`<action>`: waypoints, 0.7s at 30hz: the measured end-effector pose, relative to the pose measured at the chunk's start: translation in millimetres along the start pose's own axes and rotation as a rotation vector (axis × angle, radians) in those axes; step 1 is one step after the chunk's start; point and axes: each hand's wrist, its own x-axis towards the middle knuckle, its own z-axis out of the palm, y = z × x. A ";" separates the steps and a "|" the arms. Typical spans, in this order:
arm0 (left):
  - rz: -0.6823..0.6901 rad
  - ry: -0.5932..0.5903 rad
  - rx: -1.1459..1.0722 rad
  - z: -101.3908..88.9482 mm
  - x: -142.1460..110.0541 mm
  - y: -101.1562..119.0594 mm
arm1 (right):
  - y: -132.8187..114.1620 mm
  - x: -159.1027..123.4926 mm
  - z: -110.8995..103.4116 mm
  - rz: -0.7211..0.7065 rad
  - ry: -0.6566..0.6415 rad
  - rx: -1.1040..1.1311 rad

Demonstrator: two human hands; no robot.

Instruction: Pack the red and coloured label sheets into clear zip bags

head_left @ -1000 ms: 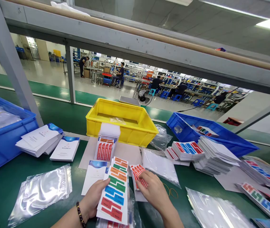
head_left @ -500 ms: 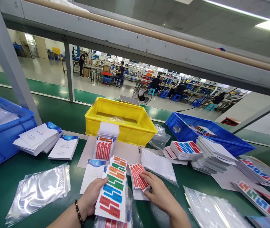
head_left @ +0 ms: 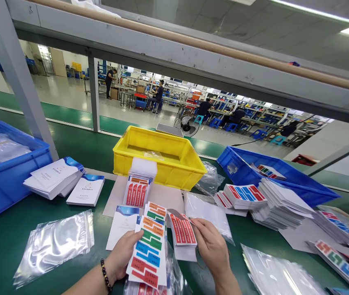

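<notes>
Centrally in the head view, the two hands work apart from each other above a green bench (head_left: 2, 250). The left hand (head_left: 121, 256), a beaded bracelet (head_left: 105, 273) at its wrist, grips a few coloured sticker sheets (head_left: 148, 246), thumb on top, fanned slightly and tilted. Just to their right lies a stack of red labels (head_left: 184, 231); at its upper edge the right hand (head_left: 213, 246) pinches a thin curved sheet (head_left: 177, 214) between thumb and fingers. Beside the left hand rests a white booklet (head_left: 121, 227) with a blue top. Beyond, an upright bundle (head_left: 136, 192) stands before a yellow bin (head_left: 182, 174). Clear bags (head_left: 54, 246) lie at left; a stack of white cards (head_left: 280, 205) sits at right, near a blue bin (head_left: 236, 174).
</notes>
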 end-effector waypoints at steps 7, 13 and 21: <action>0.100 -0.032 -0.055 0.3 1.2 -1.7 | -81.9 -8.2 21.4 -0.579 -0.026 0.039; 0.111 -0.013 -0.039 -1.4 2.3 -2.2 | -92.0 -12.2 30.9 -0.621 -0.199 0.029; 0.139 -0.229 0.093 2.0 -3.6 -3.0 | -73.1 -9.7 22.1 -0.334 -0.191 0.343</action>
